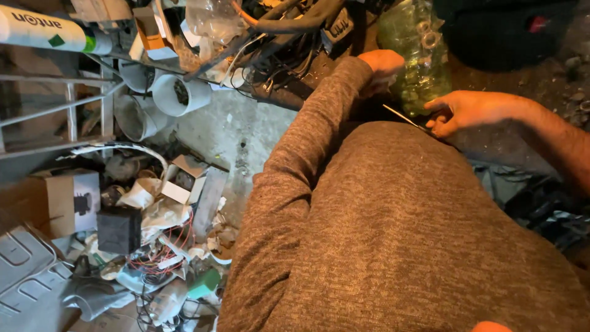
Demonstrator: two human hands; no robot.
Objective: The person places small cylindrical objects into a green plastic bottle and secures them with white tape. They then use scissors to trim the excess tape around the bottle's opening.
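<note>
Green clear plastic bottle (413, 58) far right: left hand (382, 63) clasps its side, right hand (458, 110) pinches thin metal blade (407, 118) beside it.

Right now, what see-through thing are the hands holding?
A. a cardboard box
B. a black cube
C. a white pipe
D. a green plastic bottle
D: the left hand and right hand are both on the green plastic bottle, with a thin metal tool by its bottom.

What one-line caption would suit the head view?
Left hand steadies a green plastic bottle; right hand holds a thin blade.
</note>
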